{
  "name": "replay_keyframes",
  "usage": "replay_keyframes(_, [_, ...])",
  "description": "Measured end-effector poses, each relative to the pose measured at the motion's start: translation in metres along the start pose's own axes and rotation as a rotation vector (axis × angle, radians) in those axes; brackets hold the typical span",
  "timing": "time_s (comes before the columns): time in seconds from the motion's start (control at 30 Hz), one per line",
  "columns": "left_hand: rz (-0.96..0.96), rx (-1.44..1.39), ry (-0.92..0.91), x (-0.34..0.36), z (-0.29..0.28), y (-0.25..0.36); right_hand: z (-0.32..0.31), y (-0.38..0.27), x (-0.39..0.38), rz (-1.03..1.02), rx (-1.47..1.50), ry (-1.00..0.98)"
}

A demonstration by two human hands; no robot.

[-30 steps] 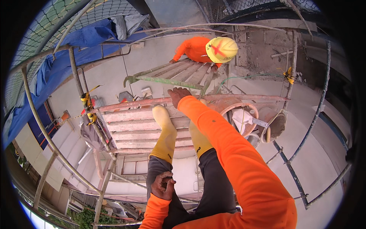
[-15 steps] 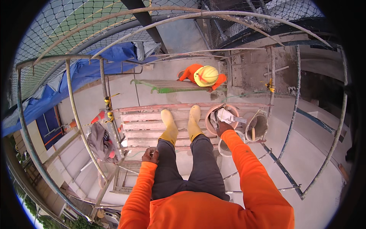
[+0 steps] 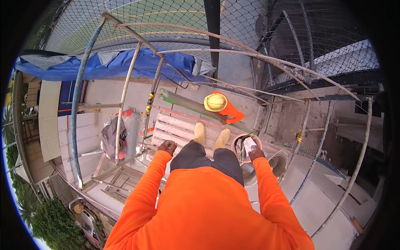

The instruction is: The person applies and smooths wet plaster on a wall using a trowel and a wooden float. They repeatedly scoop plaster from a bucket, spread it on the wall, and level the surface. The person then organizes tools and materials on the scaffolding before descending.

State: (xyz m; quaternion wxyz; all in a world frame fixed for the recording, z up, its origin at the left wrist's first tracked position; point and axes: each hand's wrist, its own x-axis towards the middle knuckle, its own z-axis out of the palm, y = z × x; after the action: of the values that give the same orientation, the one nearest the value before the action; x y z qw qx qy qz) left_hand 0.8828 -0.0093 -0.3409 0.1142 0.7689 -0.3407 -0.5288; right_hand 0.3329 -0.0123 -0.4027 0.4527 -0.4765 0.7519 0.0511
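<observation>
My left hand (image 3: 167, 147) hangs beside my left thigh, its fingers curled in and nothing showing in them. At the near right rim of a pinkish-orange bucket (image 3: 236, 141), my right hand (image 3: 256, 153) has its fingers closed. A whitish piece (image 3: 249, 144) lies against those fingers, over dark and grey contents in the bucket. What the fingers grip is hidden. A second, grey-crusted bucket (image 3: 278, 163) stands just right of my right wrist. Another pale bucket (image 3: 250, 178) is partly covered by my right forearm.
My yellow boots (image 3: 200, 132) stand on a slatted plank platform (image 3: 171, 129) framed by scaffold tubes (image 3: 127, 91). Beyond its far edge, a person in a yellow helmet (image 3: 215, 102) bends by a long green-edged plank (image 3: 187, 105). A blue tarp (image 3: 137, 64) lies along the mesh fence.
My view has turned and shifted, so the platform appears slanted. My right hand stays at the bucket; the grey blade-like piece beside it no longer shows. The helmeted person has moved along the plank.
</observation>
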Motion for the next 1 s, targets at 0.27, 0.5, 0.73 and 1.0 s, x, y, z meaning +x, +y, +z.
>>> replay_keyframes(0.27, [-0.135, -0.044, 0.211, -0.048, 0.006, -0.038, -0.045, -0.026, 0.018, -0.185, -0.285, 0.023])
replay_keyframes(0.5, [-0.368, -0.117, 0.347, -0.116, 0.028, -0.088, -0.074, -0.034, 0.103, -0.359, -0.268, -0.02])
replay_keyframes(0.73, [-0.494, -0.154, 0.375, -0.154, 0.076, -0.118, -0.085, -0.116, 0.124, -0.361, -0.386, -0.132])
replay_keyframes(1.0, [-0.464, -0.233, 0.314, -0.14, 0.08, -0.136, -0.056, -0.177, 0.081, -0.452, -0.462, -0.035])
